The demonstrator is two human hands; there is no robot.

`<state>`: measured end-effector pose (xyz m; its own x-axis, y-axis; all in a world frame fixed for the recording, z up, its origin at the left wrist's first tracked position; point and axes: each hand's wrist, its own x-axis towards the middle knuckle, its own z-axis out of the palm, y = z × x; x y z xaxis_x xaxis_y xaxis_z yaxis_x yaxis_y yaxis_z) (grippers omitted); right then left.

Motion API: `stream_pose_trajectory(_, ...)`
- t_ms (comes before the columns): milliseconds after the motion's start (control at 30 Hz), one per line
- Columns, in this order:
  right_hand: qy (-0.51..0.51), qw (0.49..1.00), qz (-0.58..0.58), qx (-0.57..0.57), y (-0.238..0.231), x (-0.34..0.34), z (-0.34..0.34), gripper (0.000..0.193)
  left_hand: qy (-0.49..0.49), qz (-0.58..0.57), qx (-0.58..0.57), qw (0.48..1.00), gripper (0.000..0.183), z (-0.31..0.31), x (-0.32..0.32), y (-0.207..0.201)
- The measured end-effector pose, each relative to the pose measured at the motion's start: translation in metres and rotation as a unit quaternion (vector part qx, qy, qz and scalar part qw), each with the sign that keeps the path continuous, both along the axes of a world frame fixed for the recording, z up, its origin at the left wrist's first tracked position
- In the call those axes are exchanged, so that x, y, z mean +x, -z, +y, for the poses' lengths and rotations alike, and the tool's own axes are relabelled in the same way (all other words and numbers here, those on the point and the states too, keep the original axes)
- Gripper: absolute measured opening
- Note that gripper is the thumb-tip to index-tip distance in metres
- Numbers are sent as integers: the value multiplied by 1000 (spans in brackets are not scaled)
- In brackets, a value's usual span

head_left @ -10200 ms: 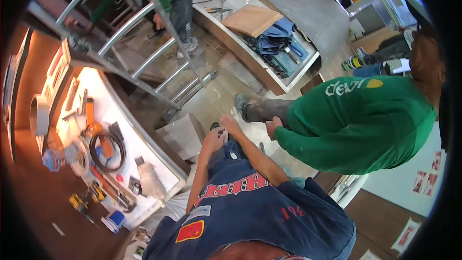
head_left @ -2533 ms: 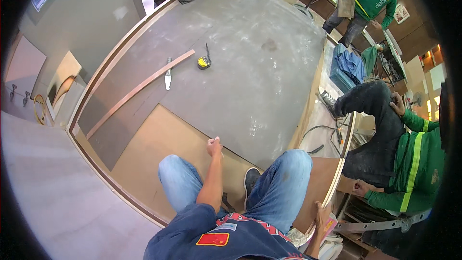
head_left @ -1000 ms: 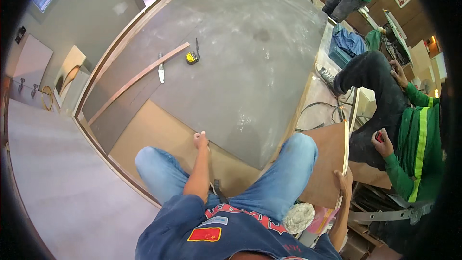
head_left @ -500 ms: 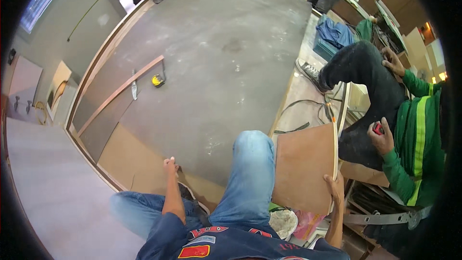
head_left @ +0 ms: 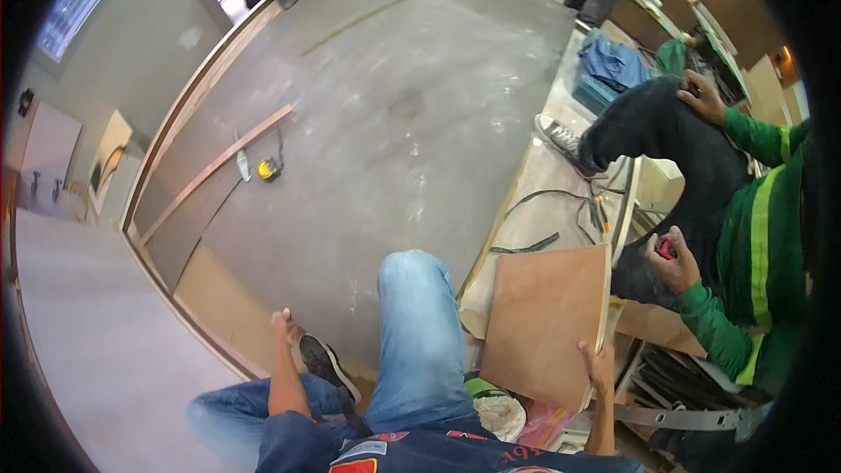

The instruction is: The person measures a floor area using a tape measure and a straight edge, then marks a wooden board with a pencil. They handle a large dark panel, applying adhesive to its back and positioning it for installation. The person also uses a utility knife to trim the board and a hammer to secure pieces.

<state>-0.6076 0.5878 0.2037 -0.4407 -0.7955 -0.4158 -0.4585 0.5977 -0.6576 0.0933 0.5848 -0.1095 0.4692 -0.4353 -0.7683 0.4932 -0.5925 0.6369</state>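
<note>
One brown board (head_left: pixel 545 324) stands tilted at the person's right, beside the raised knee, its right edge gripped by the right hand (head_left: pixel 598 366), with the thumb on the face and the fingers wrapped out of sight behind. The left hand (head_left: pixel 281 322) is over on the other side near a dark shoe (head_left: pixel 326 361), fingers curled in; it is small and partly turned away, so whether anything sits inside that curl cannot be told.

As far as can be judged, the work is only partly done: a large grey sheet (head_left: pixel 394 175) covers most of the platform, while a tan sheet (head_left: pixel 219 293) shows at the near left corner, beyond the grey one's edge. The brown board is held in hand, not laid flat. A long wooden strip (head_left: pixel 219 171) lies loose at the left, near a yellow tape measure (head_left: pixel 269 169).

Just below the board, a round tub (head_left: pixel 524 420) holds whitish, lumpy stuff, with pink plastic (head_left: pixel 550 421) beside it. Farther off, a blue case (head_left: pixel 593 95) has blue cloth (head_left: pixel 613 61) heaped on it. Black cables (head_left: pixel 561 195) trail over the pale ledge, and next to that a seated co-worker's hand (head_left: pixel 674 268) holds a small red object (head_left: pixel 667 249).
</note>
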Motion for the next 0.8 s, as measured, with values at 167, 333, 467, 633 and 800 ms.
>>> stream_pose_trajectory(167,-40,987,-136,-81,12,24,9,66,-78,16,70,994,74,-7,18,15)
stream_pose_trajectory(333,-53,972,-194,-118,35,27,13,64,-146,-91,69,983,86,-10,2,25)
stream_pose_trajectory(467,-28,971,-210,-113,27,25,19,66,-102,-149,79,980,89,-26,-7,12)
stream_pose_trajectory(633,-40,989,-117,-77,19,11,10,55,-130,-54,-10,990,84,23,-16,10)
stream_pose_trajectory(800,-47,996,-44,-64,-4,42,-12,51,-125,-110,45,985,76,9,-35,3)
